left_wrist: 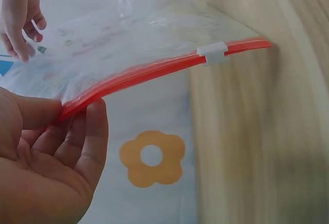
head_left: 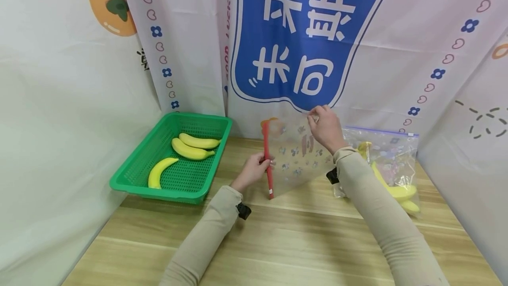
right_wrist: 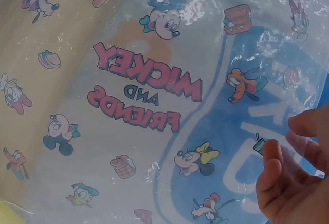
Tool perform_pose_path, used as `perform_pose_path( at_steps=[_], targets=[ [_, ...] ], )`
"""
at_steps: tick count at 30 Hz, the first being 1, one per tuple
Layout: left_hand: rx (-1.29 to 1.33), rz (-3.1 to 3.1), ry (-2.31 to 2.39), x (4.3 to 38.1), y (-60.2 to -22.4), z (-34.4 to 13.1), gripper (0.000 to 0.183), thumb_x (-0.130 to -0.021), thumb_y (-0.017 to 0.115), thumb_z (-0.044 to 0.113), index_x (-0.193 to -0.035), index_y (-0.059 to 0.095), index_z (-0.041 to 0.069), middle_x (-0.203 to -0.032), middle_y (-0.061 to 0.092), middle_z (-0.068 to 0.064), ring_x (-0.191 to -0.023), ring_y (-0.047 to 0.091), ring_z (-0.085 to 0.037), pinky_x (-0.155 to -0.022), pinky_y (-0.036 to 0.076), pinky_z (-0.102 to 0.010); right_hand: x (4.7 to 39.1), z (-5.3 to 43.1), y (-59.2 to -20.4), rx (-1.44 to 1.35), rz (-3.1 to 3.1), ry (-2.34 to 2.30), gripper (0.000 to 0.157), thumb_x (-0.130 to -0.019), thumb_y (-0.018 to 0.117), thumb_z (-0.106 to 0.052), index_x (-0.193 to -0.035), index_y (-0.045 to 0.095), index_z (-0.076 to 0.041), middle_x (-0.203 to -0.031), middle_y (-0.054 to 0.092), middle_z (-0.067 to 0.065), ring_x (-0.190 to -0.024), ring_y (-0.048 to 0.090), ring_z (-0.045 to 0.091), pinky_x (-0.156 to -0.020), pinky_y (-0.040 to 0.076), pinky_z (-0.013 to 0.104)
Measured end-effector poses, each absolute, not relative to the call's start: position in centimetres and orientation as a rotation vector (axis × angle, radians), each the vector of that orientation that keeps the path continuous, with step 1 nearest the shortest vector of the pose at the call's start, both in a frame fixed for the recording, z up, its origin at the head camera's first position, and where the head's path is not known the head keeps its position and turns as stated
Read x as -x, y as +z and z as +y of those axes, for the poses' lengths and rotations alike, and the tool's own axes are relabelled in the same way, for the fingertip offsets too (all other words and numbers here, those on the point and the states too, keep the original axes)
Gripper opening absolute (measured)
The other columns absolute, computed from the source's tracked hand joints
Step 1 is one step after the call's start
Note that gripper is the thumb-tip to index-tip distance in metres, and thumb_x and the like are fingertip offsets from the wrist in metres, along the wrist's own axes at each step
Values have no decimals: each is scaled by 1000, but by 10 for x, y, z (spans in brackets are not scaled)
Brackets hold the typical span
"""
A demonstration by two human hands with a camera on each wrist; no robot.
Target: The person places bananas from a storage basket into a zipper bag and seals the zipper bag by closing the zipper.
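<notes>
A clear zip bag [head_left: 291,175] with cartoon prints is held upright above the wooden table, its red zip strip [head_left: 267,142] on the left side. My left hand [head_left: 254,169] pinches that strip between thumb and fingers. A white slider [left_wrist: 212,53] sits toward the strip's lower end. At the bag's upper right is my right hand [head_left: 326,127]. Its fingers [right_wrist: 272,165] are loosely bent close to the plastic, with a gap between thumb and fingers. No banana shows inside this bag.
A green basket [head_left: 158,194] at left holds three yellow bananas [head_left: 162,171]. Right of my hands, another clear bag [head_left: 390,140] with a purple zip contains bananas [head_left: 401,192]. Printed cloth [head_left: 190,56] hangs behind the table [head_left: 274,242] and along both sides.
</notes>
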State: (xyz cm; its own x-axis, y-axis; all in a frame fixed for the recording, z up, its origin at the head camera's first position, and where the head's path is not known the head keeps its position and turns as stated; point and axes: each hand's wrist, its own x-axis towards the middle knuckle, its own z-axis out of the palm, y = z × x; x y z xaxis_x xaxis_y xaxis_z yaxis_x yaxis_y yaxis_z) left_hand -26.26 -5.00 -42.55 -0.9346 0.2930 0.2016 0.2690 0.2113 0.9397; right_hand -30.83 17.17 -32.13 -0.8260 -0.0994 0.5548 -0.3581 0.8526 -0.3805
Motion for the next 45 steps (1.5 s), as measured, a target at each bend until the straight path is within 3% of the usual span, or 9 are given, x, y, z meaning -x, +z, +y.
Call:
perform_pose_path(
  at_steps=[6,13,16,21,25,30,38,45],
  targets=[
    [-588,2476,1819,264,-418,-45,16,-90,45,0,-99,58,-4,-89,63,-13,-74,60,-19,-65,50,-26,304,168,-317,-431,-2509,640,28,-85,55,-16,-110,54,-3,-99,48,10,-70,48,18,-63,43,32],
    [-609,2501,1790,266,-413,-38,17,-91,44,2,-100,58,0,-85,61,-9,-74,60,-17,-65,49,-24,296,156,-315,-540,-2407,728,35,-81,60,-11,-112,48,-2,-108,42,13,-65,50,15,-58,44,28],
    [-612,2528,1775,267,-411,-35,16,-91,43,3,-100,57,0,-86,61,-8,-74,59,-17,-65,49,-24,293,151,-318,-545,-2346,766,31,-79,62,-11,-105,48,-2,-105,41,12,-66,49,15,-58,43,26],
    [-617,2579,1727,269,-407,-30,17,-92,42,4,-101,56,-1,-87,61,-8,-73,58,-15,-64,49,-24,285,140,-323,-674,-2342,758,8,-82,58,-14,-80,52,-8,-76,49,2,-60,46,15,-52,39,26],
    [-640,2669,1638,271,-405,-25,17,-92,43,4,-100,57,2,-84,61,-6,-72,58,-14,-61,49,-22,277,131,-327,-689,-2522,755,27,-87,52,-29,-64,52,-13,-54,47,-1,-48,42,14,-45,36,28],
    [-676,2764,1510,270,-400,-20,18,-91,42,2,-101,56,4,-82,61,-5,-72,59,-11,-60,48,-21,275,122,-328,-543,-2709,701,48,-86,45,-49,-56,52,-13,-47,43,1,-43,42,17,-41,34,29],
    [-694,2785,1480,270,-401,-13,18,-92,43,6,-103,57,7,-85,63,-8,-72,58,-10,-59,48,-21,276,121,-321,-479,-2719,717,46,-88,47,-33,-48,43,-11,-41,35,1,-36,35,17,-35,26,26],
    [-754,2854,1448,264,-410,-15,16,-90,50,15,-95,61,6,-81,62,-1,-69,55,-9,-56,45,-20,277,126,-317,-427,-2748,711,39,-86,45,-23,-49,46,-10,-42,39,1,-37,37,16,-37,30,27]
  ],
)
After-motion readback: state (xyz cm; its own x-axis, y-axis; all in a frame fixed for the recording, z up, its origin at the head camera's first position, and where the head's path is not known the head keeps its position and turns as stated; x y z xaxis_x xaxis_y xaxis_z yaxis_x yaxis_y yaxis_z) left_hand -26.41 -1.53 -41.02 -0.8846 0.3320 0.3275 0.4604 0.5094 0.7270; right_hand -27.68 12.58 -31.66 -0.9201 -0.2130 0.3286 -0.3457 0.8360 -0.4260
